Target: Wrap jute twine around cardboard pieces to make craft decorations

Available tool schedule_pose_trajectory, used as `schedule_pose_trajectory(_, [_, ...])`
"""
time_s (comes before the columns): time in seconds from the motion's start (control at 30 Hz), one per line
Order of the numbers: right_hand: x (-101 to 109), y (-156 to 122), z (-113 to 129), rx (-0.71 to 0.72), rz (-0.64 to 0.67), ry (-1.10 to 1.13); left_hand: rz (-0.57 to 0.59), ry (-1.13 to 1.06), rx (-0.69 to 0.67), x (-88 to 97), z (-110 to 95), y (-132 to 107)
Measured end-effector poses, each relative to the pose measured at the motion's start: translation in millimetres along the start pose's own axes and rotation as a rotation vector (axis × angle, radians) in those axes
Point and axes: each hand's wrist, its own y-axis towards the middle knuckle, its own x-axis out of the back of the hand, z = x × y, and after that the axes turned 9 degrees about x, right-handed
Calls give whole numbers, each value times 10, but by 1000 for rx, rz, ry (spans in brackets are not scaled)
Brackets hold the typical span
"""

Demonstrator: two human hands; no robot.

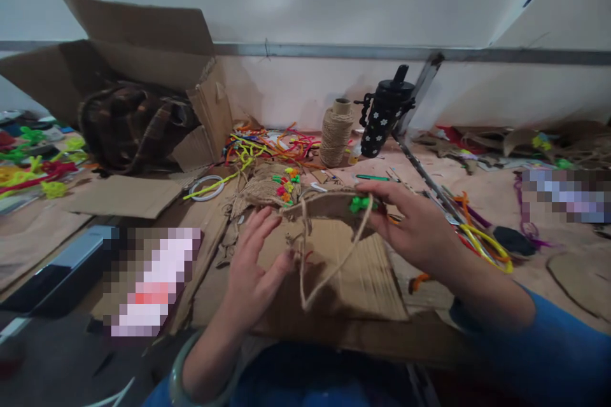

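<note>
My right hand (410, 229) is closed on a curved cardboard piece (329, 202) wrapped in twine, with a green pom-pom (359, 204) under my thumb. A loop of jute twine (329, 267) hangs down from it. My left hand (255, 267) has its fingers stretched out and rests against the left end of the piece, where the twine is knotted. A flat cardboard sheet (363, 286) lies beneath both hands. Behind the piece sits a twine-covered craft item (272, 189) with small coloured beads.
A twine spool (336, 132) and a black flowered bottle (386, 116) stand at the back. Pipe cleaners (274, 143) are heaped behind; more pipe cleaners (482, 241) lie to the right. An open cardboard box (143, 76) with a dark bag stands at left. A metal bar (424, 178) crosses the table.
</note>
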Motion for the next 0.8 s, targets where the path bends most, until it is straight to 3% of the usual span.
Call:
schedule_pose_trajectory(0.07, [-20, 66, -182, -167, 0, 148, -16, 75, -41, 9, 24, 21])
schedule_pose_trajectory(0.13, [-42, 91, -462, -434, -36, 336, 18, 118, -70, 0, 55, 10])
schedule_pose_trajectory(0.17, [-48, 77, -618, -601, -56, 401, 59, 133, -83, -13, 67, -9])
schedule_pose_trajectory(0.2, [-48, 44, -767, -746, 13, 453, 118, 147, -95, -30, 75, -38])
schedule_pose_trajectory(0.27, [-34, -71, -1004, -837, 117, 464, 267, 181, -111, -75, 73, -113])
schedule_pose_trajectory(0.37, [-1, -271, -1136, -866, 241, 498, 477, 238, -122, -151, 26, -233])
schedule_pose_trajectory(0.5, [-10, -280, -1051, -846, 288, 564, 581, 262, -156, -239, -35, -330])
schedule_pose_trajectory(0.63, [-65, 115, -902, -778, 249, 636, 588, 284, -191, -305, -26, -377])
schedule_pose_trajectory(0.8, [-113, 587, -610, -645, 95, 786, 568, 291, -193, -329, -2, -418])
